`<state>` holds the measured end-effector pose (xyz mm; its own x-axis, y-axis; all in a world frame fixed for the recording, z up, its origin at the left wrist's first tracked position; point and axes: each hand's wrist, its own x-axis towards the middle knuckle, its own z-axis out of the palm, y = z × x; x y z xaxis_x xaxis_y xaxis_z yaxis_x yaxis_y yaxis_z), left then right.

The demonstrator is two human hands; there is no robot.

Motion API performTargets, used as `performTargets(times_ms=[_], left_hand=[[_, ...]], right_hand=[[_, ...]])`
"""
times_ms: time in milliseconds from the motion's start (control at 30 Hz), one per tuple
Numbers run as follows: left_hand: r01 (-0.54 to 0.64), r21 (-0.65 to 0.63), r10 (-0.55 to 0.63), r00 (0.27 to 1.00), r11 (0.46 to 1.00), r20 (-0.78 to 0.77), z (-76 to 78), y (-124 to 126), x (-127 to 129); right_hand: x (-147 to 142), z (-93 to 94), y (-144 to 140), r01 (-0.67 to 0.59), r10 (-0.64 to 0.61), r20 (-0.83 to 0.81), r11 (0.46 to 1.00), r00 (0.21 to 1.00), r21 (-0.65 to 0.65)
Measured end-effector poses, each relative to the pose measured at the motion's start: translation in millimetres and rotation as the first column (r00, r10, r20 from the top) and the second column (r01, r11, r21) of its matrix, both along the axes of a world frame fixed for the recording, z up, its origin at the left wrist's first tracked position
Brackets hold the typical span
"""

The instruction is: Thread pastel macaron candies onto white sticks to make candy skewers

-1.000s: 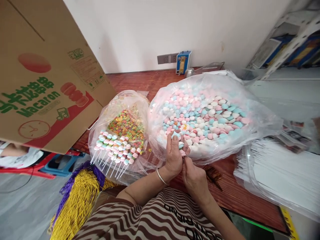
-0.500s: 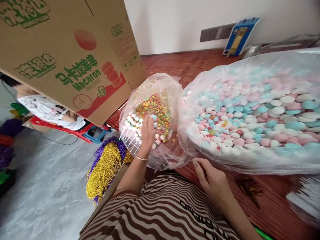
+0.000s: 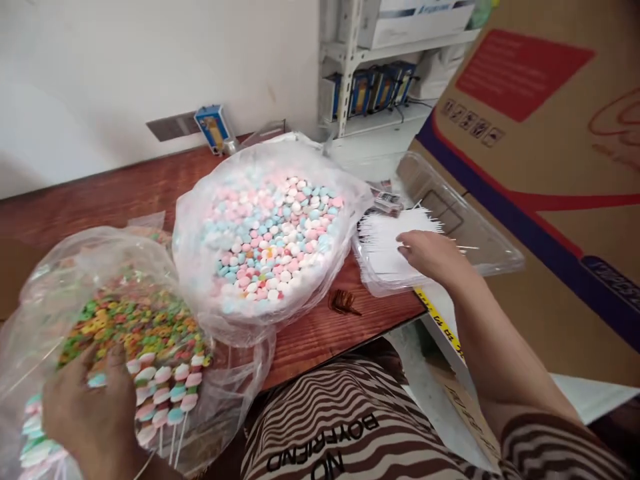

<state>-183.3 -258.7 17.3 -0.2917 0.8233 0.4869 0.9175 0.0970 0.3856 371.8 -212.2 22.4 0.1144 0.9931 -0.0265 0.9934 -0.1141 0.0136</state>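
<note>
My left hand (image 3: 95, 407) is over the clear plastic bag (image 3: 100, 247) at the lower left, thumb and fingers apart. Around it lie marshmallow skewers (image 3: 161, 399) in pink, white, blue and green on white sticks. A pale blue piece shows between thumb and finger, but a grip on it does not show. Behind them are small colourful cereal rings (image 3: 145, 313). At the right, my right hand (image 3: 435, 257) rests on a pile of white sticks (image 3: 385, 243), its fingers bent together. What its fingertips pinch, if anything, is hidden.
A large bag of pastel marshmallow pieces (image 3: 285, 233) takes up the middle of the reddish wooden table (image 3: 310, 340). A small brown item (image 3: 344, 302) lies near its front edge. Clear plastic trays (image 3: 480, 247) hold the sticks, and a big cardboard box (image 3: 530, 167) stands on the right.
The view has swung right, bringing the sticks, shelf and another box into sight. My right hand has moved from the marshmallow bag's edge to the sticks. My left hand remains by the skewers.
</note>
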Motion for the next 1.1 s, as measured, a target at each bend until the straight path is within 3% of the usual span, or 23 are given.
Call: performTargets(times_ms=[133, 267, 433, 567, 633, 700, 767, 867, 967, 1100], left_hand=[[0.017, 0.146, -0.022, 0.999, 0.989, 0.033, 10.8, 20.5, 54.1], [0.104, 0.259, -0.108, 0.994, 0.960, 0.003, 1.3, 31.4, 73.3], [0.226, 0.251, -0.217, 0.974, 0.941, -0.064, -3.3, 33.9, 73.1], [0.273, 0.220, -0.302, 0.946, 0.937, 0.115, 5.9, 26.8, 104.6], [0.358, 0.172, -0.395, 0.870, 0.918, 0.296, 10.1, 19.9, 134.0], [0.509, 0.127, -0.498, 0.709, 0.852, 0.500, 11.7, 14.0, 165.8], [0.618, 0.149, -0.545, 0.522, 0.772, 0.657, 10.9, 11.1, 192.3], [0.650, 0.236, -0.561, 0.353, 0.723, 0.748, 8.0, 10.2, 212.4], [0.610, 0.283, -0.534, 0.277, 0.740, 0.799, 5.1, 8.4, 212.3], [0.554, 0.264, -0.477, 0.282, 0.790, 0.833, -1.4, 6.2, 204.5]], right_hand=[[13.5, -28.9, 34.7, -0.050, 0.051, 0.006, 0.993, 0.999, -0.109], [11.8, -41.3, 37.0, -0.057, 0.060, 0.021, 0.992, 0.998, -0.110], [17.6, -21.5, 16.1, 0.010, -0.008, 0.059, 0.999, 0.998, -0.043], [-15.7, 7.7, -12.8, 0.013, -0.030, 0.108, 0.989, 0.994, 0.147], [-49.5, 17.5, -27.9, -0.119, 0.077, 0.132, 0.929, 0.988, 0.350], [-86.2, 20.9, -40.3, -0.279, 0.248, 0.127, 0.836, 0.960, 0.473], [-118.5, 18.2, -48.1, -0.383, 0.402, 0.093, 0.739, 0.911, 0.555], [-151.2, 7.5, -50.5, -0.442, 0.529, 0.044, 0.658, 0.848, 0.610], [-167.4, -3.1, -47.6, -0.444, 0.575, -0.007, 0.641, 0.818, 0.626], [-177.5, -10.1, -44.2, -0.444, 0.612, -0.080, 0.651, 0.787, 0.615]])
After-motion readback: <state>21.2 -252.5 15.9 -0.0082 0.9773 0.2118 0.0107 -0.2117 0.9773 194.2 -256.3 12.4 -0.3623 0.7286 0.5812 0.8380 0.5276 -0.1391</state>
